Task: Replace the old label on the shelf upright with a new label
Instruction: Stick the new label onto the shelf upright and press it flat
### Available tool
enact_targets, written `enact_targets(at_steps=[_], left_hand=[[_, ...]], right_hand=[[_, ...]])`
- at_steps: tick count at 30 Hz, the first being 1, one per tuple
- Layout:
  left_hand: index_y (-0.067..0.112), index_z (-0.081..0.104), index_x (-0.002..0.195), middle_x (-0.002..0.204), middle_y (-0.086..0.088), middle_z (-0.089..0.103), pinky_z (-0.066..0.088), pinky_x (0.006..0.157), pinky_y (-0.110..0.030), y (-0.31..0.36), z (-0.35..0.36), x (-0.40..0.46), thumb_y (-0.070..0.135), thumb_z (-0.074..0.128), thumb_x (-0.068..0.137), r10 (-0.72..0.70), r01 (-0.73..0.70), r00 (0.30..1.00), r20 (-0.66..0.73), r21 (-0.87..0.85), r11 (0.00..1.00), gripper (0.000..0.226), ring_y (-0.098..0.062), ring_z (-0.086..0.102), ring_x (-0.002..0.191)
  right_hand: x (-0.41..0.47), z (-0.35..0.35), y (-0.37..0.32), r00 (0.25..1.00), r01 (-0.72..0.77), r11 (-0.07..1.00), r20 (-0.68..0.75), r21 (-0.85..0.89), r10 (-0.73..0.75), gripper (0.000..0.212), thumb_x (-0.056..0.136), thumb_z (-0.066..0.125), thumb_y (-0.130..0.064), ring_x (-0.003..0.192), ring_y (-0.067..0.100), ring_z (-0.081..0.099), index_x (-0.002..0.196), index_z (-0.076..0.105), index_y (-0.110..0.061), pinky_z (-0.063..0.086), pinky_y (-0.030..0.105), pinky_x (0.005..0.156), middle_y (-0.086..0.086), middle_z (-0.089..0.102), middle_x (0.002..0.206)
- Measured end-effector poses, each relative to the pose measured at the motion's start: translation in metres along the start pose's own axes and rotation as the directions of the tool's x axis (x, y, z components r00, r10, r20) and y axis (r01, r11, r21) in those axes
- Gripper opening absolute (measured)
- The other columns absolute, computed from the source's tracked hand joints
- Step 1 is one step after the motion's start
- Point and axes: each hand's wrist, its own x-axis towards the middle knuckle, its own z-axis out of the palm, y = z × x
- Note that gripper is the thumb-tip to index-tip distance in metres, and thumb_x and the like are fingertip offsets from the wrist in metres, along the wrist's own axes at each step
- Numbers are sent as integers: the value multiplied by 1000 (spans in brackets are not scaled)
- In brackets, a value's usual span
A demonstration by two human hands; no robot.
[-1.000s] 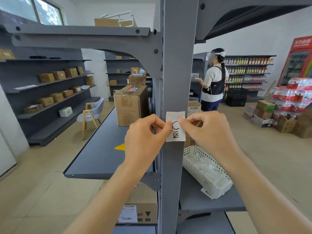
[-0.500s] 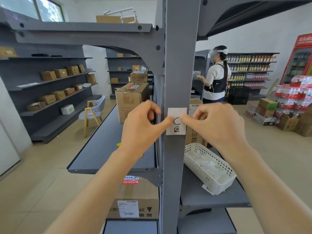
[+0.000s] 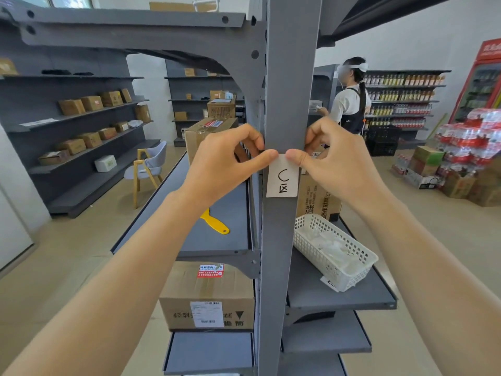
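Note:
A white paper label (image 3: pixel 283 178) with black marks lies flat against the grey shelf upright (image 3: pixel 287 85) at chest height. My left hand (image 3: pixel 225 161) is left of the upright, its thumb tip pressing the label's top left corner. My right hand (image 3: pixel 333 158) is on the right side, thumb tip on the top right corner. The other fingers of both hands curl behind the upright. Whether a finger pinches the label from behind is hidden.
A yellow scraper (image 3: pixel 215 223) lies on the left shelf (image 3: pixel 162 213), with cardboard boxes (image 3: pixel 208 297) behind and below. A white plastic basket (image 3: pixel 333 248) sits on the right shelf. A person (image 3: pixel 349 101) stands at far shelves. Stacked goods are right.
Both thumbs have slid from the label's side edges up to its top corners. The view has tilted down a little, so the scraper shows more fully.

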Motion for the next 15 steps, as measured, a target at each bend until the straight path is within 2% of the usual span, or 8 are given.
enact_targets(at_steps=[5, 8, 10, 15], left_hand=[[17, 66, 91, 79, 4, 71, 59, 67, -42, -2, 5, -2, 40, 74, 89, 55, -55, 997, -47, -11, 998, 25, -13, 69, 72], [16, 61, 98, 83, 3, 72, 59, 69, -45, -5, 14, -7, 37, 76, 87, 43, -46, 997, -60, -53, 998, 27, -14, 69, 77], [16, 58, 104, 81, 5, 69, 58, 69, -43, -8, 19, -14, 36, 79, 84, 36, -40, 998, -53, -66, 997, 35, -14, 66, 75], [26, 51, 110, 88, 4, 67, 57, 73, -39, -21, 35, -41, 42, 82, 79, -44, 45, 999, 8, -109, 993, 46, -14, 63, 80]], right_hand=[[0, 3, 6, 1000, -18, 997, 23, 78, 16, 29, 89, 76, -41, 76, 13, 73, 101, 61, -19, 62, 42, 76, -7, 74, 93], [-5, 8, 13, 1000, -12, 997, 25, 80, 10, 33, 87, 78, -46, 69, 3, 68, 100, 58, -22, 57, 28, 65, -12, 71, 87], [-10, 12, 19, 1000, -6, 997, 24, 72, 4, 36, 83, 80, -47, 70, 2, 66, 96, 56, -25, 53, 24, 64, -13, 69, 84], [-27, 24, 33, 998, -25, 998, 55, 61, 22, 40, 77, 82, -55, 73, 13, 70, 85, 51, -31, 61, 47, 71, -11, 72, 80]])
